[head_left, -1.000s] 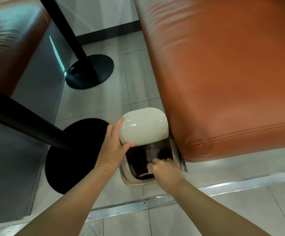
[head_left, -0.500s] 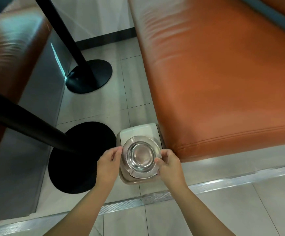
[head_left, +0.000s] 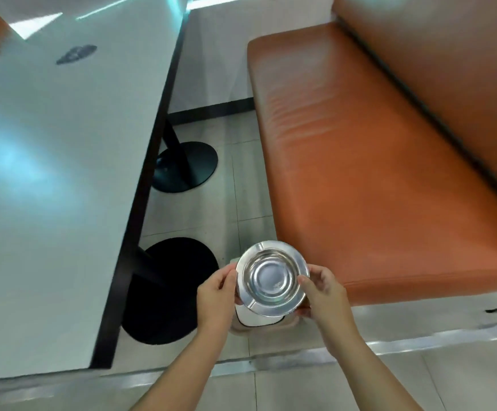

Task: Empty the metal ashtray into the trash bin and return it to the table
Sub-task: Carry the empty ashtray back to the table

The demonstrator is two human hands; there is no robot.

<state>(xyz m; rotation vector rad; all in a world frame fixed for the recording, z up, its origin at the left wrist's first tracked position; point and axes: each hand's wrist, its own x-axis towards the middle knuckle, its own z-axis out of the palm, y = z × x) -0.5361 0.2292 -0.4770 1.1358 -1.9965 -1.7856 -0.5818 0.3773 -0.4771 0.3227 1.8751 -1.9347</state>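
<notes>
The ashtray point(head_left: 272, 282) is now lifted off the closed bin point(head_left: 256, 320), empty; both hands point(head_left: 216, 295) point(head_left: 324, 292) grip its rim; worktop point(head_left: 63, 173) comes next.

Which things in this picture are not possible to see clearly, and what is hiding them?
- Trash bin, head view: the ashtray and both hands cover most of it, so its lid cannot be judged.
- Dark mark on the table: blurred, unreadable.
- Left hand and right hand fingertips under the ashtray rim: hidden by the metal.
- Near table leg: its top is hidden by the tabletop.
</notes>
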